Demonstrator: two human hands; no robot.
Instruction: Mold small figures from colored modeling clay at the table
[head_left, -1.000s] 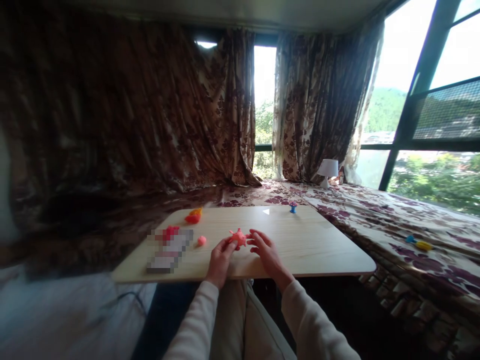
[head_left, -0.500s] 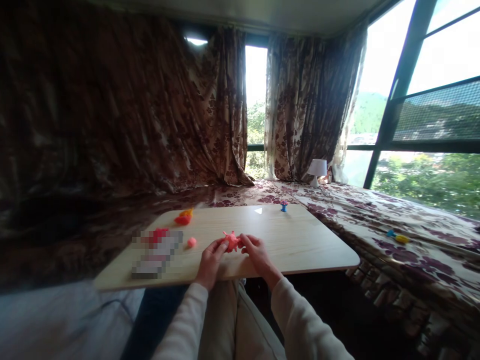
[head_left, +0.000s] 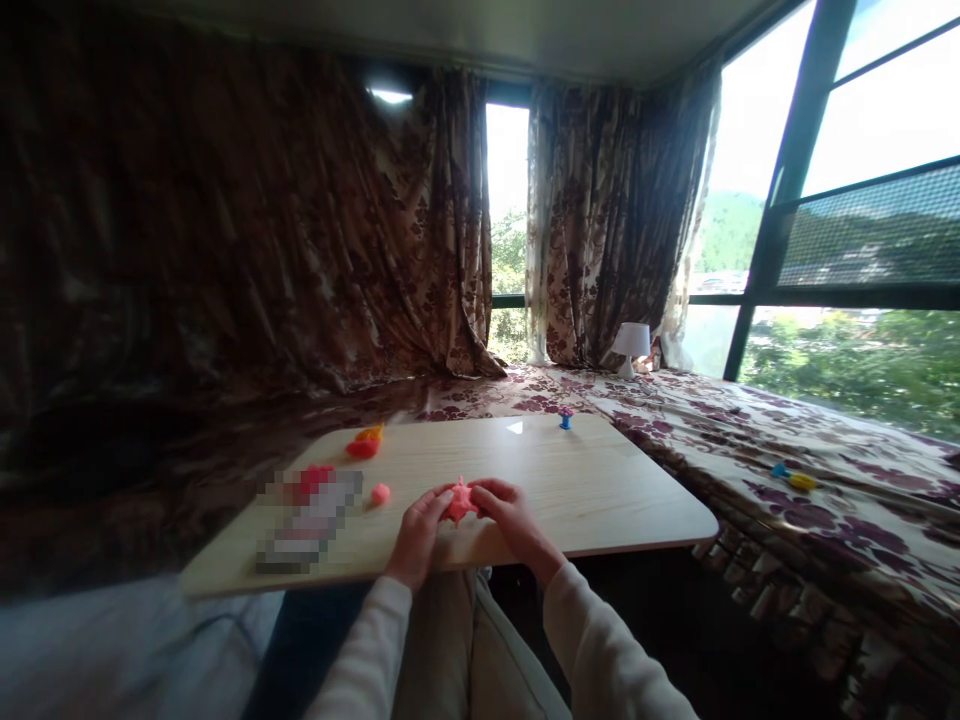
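Observation:
Between my two hands, just above the near part of the table (head_left: 570, 490), is a coral-pink lump with several pointed spikes (head_left: 460, 502). It looks like soft modelling clay. My left hand (head_left: 420, 525) pinches its left side with thumb and fingers. On the other side, my right hand (head_left: 517, 520) has thumb and fingers closed on the lump's right edge. Some fingertips are hidden behind it. A small pink ball (head_left: 380, 494) rests on the table to the left of my left hand.
Left on the table lie a blurred-out flat box (head_left: 311, 530), a red-pink piece (head_left: 315, 479) and a red and orange piece (head_left: 364, 445). A small blue figure with a reddish top (head_left: 565, 419) stands at the far edge. Blue and yellow pieces (head_left: 801, 481) lie on the patterned cloth, right.
My right hand has closed in from beside the pink lump and now grips its right side. The lump has turned, with spikes pointing up and down. The view has shifted slightly right.

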